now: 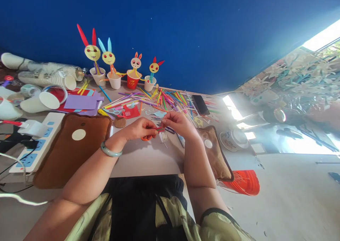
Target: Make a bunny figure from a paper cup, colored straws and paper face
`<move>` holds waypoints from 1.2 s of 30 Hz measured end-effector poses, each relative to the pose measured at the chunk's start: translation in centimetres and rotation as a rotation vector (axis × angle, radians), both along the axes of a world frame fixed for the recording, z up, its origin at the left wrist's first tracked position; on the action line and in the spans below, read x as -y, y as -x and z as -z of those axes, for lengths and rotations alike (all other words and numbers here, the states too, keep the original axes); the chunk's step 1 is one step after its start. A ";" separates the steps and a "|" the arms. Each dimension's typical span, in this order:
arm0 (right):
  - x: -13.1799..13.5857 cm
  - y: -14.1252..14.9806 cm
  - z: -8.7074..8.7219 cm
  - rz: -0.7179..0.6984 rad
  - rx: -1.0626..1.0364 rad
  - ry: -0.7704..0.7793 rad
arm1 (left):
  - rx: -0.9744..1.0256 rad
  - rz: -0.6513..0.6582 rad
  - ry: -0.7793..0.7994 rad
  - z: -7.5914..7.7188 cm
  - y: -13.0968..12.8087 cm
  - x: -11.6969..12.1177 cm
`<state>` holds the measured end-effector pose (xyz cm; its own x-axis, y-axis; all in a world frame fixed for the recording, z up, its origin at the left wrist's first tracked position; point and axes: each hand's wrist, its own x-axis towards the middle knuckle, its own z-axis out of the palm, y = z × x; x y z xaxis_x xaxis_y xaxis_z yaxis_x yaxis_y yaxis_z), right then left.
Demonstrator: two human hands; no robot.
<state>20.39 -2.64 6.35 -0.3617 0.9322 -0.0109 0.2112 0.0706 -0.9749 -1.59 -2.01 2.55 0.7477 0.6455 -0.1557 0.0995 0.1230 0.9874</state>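
My left hand, with a jade-coloured bangle on its wrist, is closed in a pinch over the table. Between its fingertips is a small thin greenish and reddish piece, too small to name. Close beside it, my right hand has thumb and fingers pinched together at the same piece. Something orange shows just below the left fingers. Under and behind the hands lie loose coloured sticks, a red paper scrap and a round brown disc.
Along the blue wall stand several paper cups with rabbit-faced figures. A brown pad and power strip lie left. At right are a phone, another brown pad, a tape roll and, lower down, a red bin.
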 end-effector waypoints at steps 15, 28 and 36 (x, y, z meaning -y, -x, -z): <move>0.1 0.4 0.7 -0.066 0.099 -0.039 | -0.097 -0.006 -0.011 -0.5 -0.1 0.2; 0.1 0.4 0.9 -0.081 0.077 -0.032 | -0.105 -0.030 0.039 0.0 -0.2 0.0; 0.2 0.4 0.7 -0.090 0.054 -0.012 | -0.107 -0.014 0.041 -0.2 -0.1 0.0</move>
